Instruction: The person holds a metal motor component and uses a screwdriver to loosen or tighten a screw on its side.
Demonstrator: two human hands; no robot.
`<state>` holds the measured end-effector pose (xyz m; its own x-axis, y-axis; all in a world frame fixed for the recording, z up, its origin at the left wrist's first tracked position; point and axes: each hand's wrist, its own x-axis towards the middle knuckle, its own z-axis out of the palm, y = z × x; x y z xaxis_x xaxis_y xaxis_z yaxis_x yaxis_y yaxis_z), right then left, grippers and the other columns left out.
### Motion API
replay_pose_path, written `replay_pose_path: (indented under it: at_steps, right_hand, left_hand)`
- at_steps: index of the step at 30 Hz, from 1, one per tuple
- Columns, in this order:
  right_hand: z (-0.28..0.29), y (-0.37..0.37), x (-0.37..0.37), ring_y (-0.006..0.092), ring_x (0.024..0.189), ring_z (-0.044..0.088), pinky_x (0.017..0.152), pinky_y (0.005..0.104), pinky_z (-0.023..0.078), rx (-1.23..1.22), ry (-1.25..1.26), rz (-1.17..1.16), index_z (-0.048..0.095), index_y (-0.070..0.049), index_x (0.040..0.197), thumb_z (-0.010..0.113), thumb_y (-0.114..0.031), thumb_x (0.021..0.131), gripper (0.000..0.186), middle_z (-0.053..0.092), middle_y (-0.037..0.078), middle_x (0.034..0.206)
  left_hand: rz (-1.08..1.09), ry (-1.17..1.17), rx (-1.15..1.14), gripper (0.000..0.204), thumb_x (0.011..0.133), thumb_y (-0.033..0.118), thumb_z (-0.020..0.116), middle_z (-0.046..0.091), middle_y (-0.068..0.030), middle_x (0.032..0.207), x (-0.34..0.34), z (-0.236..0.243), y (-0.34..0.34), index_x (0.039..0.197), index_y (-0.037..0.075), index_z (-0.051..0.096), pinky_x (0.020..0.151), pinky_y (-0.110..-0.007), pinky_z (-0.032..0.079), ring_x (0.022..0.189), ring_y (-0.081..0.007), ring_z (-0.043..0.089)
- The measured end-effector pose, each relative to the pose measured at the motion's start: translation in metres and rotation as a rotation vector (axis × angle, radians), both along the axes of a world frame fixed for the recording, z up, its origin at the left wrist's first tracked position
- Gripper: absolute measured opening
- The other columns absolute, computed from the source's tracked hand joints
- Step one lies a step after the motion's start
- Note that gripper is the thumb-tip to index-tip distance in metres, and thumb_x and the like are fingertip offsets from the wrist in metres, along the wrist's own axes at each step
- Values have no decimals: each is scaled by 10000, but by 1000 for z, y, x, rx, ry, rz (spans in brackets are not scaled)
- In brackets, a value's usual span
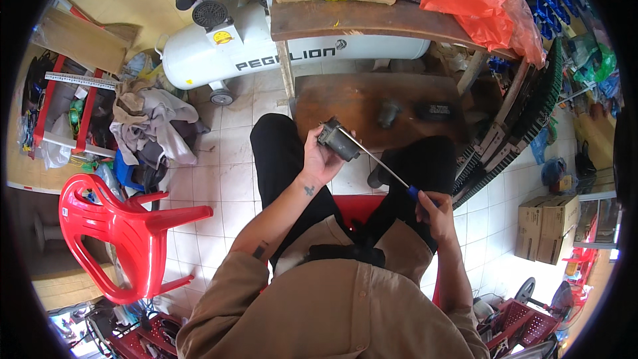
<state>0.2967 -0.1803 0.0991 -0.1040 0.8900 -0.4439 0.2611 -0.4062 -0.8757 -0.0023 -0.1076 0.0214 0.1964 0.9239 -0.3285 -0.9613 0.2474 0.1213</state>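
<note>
A red plastic chair [126,226] is standing to my left on the tiled floor [219,159], and a white compressor tank [266,50] is lying under the wooden worktop [352,20] ahead. I am sitting, holding a small dark grey part [337,141] above my knees. My left hand [321,159] is closing around it. My right hand [435,211] is gripping a blue-handled screwdriver [382,165], its tip touching the part.
</note>
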Motion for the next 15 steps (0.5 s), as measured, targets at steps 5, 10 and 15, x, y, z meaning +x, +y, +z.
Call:
replay_pose_path:
  at_steps: [5, 10, 15]
  right_hand:
    - [-9, 4, 2, 70, 479, 521, 395, 204, 299, -100, 143, -10, 685, 27, 912, 542, -325, 1028, 397, 573, 34, 588]
    - [-9, 6, 3, 61, 468, 469, 417, 214, 313, -59, 24, 111, 698, 31, 917, 532, -341, 1030, 423, 536, 7, 568]
    - [-11, 5, -3, 77, 493, 504, 476, 246, 384, 85, -193, 156, 721, 28, 883, 563, -343, 1011, 423, 563, 12, 573]
  left_hand:
    - [-90, 118, 20, 448, 914, 443, 595, 605, -134, 1119, -5, -12, 18, 1262, 163, 563, 1031, -492, 453, 1115, -301, 592]
    - [-118, 123, 9, 469, 935, 481, 604, 598, -141, 1121, 0, -3, 22, 1270, 158, 545, 1024, -488, 461, 1109, -301, 594]
    - [-118, 48, 55, 487, 931, 455, 609, 588, -149, 1118, -5, -6, 25, 1308, 164, 513, 1049, -491, 436, 1103, -304, 579]
